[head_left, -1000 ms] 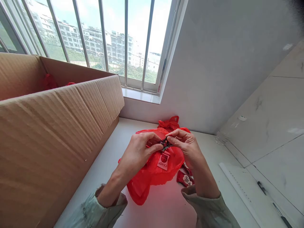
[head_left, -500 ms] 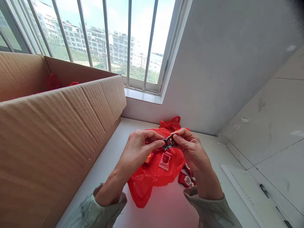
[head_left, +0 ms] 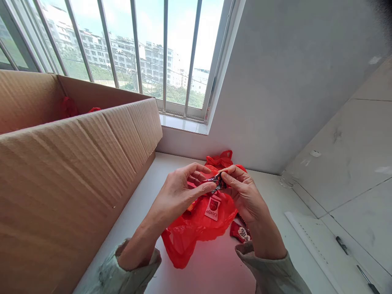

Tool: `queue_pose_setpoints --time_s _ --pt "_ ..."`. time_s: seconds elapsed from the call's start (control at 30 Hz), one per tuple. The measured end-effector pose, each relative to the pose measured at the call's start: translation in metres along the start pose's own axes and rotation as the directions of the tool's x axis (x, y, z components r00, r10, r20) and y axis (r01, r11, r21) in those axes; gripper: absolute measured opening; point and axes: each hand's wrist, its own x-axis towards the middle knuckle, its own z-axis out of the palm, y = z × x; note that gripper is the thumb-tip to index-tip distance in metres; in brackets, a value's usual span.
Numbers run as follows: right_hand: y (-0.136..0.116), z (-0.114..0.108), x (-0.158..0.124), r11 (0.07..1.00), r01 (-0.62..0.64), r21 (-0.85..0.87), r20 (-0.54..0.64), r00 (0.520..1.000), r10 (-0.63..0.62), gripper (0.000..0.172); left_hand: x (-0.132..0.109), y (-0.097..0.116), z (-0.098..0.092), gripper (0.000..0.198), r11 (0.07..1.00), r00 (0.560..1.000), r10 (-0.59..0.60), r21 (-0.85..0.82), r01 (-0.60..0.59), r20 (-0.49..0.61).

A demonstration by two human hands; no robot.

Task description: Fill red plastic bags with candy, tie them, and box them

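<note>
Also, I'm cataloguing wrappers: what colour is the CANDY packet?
The CANDY packet is pink with a red patch (head view).

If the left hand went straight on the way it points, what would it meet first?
Probably the dark wrapped piece pinched in the right hand, then that hand itself; with depth unclear, the left thumb may already touch the piece.

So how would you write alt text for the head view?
A person's right hand pinches a dark packet, the left hand at its other end, over a red plastic bag bearing a pink CANDY packet. A cardboard box stands left, a barred window behind.
</note>
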Motion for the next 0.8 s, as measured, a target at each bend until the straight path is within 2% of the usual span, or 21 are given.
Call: queue_pose_setpoints --time_s 0.07,0.13,0.3,0.47,0.63,0.8 --pt "0.000 0.001 0.000 1.000 0.014 -0.010 -0.009 1.000 -0.014 0.025 0.000 -0.002 0.002 0.023 1.000 0.999 -0.007 0.006 0.007 0.053" --pt "0.000 0.002 0.000 0.999 0.034 -0.031 -0.017 0.999 -0.035 0.025 0.000 -0.003 0.004 0.028 0.999 0.996 -0.033 0.012 0.032 0.082" --pt "0.000 -0.002 0.000 0.996 0.022 -0.087 0.016 1.000 -0.020 0.023 0.001 -0.003 0.002 0.037 0.993 0.997 -0.071 0.094 0.069 0.022" --pt "0.005 -0.006 0.004 0.973 -0.019 -0.229 0.072 0.997 0.036 0.024 0.005 -0.007 0.001 0.032 0.979 0.996 -0.086 0.184 0.083 0.008" --pt "0.013 -0.010 0.010 0.982 -0.058 -0.178 0.063 0.996 0.070 0.029 0.007 -0.015 0.002 0.026 0.974 0.992 -0.110 0.203 0.097 0.055" --pt "0.020 -0.014 0.014 0.958 -0.044 -0.283 0.067 0.996 0.066 0.029 0.009 -0.022 0.003 0.019 0.904 0.997 -0.047 0.428 0.019 0.054"
